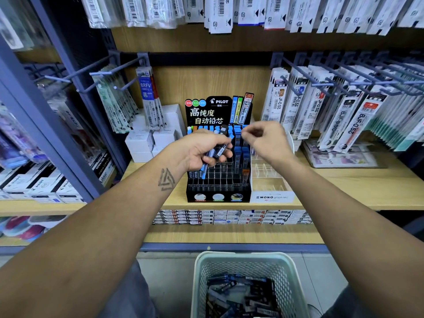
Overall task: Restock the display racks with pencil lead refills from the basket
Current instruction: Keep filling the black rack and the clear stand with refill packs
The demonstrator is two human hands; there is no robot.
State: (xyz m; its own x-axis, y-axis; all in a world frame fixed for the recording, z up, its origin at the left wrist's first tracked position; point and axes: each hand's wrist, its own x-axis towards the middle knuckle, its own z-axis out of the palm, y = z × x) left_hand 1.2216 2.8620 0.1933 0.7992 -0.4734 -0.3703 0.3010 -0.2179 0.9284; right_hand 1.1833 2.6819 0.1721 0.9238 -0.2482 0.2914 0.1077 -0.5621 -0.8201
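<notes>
A black Pilot display rack (218,193) stands on the wooden shelf, its upper rows partly filled with blue-capped lead refill tubes (239,154). My left hand (202,150) grips a bundle of several refill tubes (218,152) in front of the rack. My right hand (263,138) hovers over the rack's upper right, thumb and fingers pinched together; whether a tube sits between them is unclear. A pale green mesh basket (243,265) on the floor below holds many more refill tubes (238,294).
A clear Mono graph rack (270,180) stands right of the Pilot rack. White boxes (146,143) stack at its left. Pen refill packs hang from hooks (321,86) on both sides and above. Flat boxes (229,216) line the lower shelf.
</notes>
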